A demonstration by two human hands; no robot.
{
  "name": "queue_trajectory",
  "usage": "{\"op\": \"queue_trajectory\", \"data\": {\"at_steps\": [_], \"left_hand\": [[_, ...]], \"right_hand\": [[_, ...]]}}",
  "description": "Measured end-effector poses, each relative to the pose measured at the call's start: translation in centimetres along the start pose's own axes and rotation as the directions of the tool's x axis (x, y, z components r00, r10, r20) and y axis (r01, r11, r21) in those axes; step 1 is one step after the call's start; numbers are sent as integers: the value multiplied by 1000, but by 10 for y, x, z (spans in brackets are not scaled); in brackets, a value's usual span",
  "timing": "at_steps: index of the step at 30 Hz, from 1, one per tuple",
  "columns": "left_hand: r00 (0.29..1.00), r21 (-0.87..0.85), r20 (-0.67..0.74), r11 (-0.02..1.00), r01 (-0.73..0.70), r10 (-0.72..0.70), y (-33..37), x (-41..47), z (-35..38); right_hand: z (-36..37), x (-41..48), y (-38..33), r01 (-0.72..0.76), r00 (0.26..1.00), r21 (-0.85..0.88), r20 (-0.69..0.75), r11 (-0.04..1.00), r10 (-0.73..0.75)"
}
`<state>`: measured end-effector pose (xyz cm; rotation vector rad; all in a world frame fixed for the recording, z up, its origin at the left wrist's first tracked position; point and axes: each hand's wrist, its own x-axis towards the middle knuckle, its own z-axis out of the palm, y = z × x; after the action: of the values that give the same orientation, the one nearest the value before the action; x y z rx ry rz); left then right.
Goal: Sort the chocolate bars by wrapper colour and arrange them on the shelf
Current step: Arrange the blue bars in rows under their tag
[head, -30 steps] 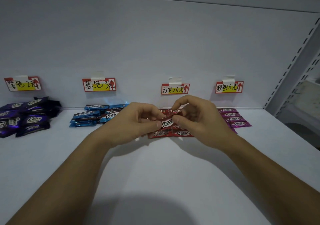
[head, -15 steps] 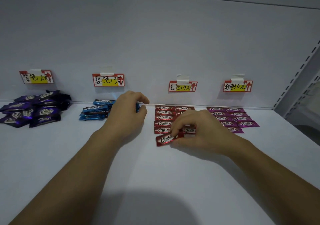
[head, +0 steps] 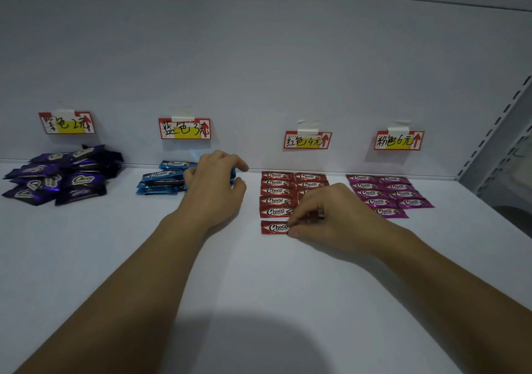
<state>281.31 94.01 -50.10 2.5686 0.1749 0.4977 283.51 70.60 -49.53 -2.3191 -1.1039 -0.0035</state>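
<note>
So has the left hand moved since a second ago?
Yes: the left hand went leftward, away from the red-wrapped chocolate bars below the third paper price tag, onto the blue-wrapped chocolate bars.

Dim, bluish light from behind me: a broad shadow pools on the shelf (head: 86, 258) nearer me than my right hand (head: 334, 215); edges bow, detail soft.

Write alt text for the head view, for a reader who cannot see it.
The right hand pinches the front red bar of the red rows on a white shelf while the left hand grips a blue bar at the blue pile. Purple pile far left, pink rows far right.
</note>
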Motion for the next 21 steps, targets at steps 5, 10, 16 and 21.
{"op": "queue_trajectory", "data": {"at_steps": [5,10,16,21], "left_hand": [[1000,-17,-28,1000,-12,11,-1,2,1],[996,-60,-84,997,-39,33,-4,3,2],[995,-48,-85,997,-54,50,-4,5,3],[992,-79,-118,996,-49,40,-4,3,3]], "right_hand": [[2,2,0,-3,1000,-26,-11,1000,2],[4,3,1,-33,999,-36,-27,999,32],[2,4,-2,-36,999,-55,-26,998,35],[2,2,-5,-19,999,-63,-43,998,16]]}}
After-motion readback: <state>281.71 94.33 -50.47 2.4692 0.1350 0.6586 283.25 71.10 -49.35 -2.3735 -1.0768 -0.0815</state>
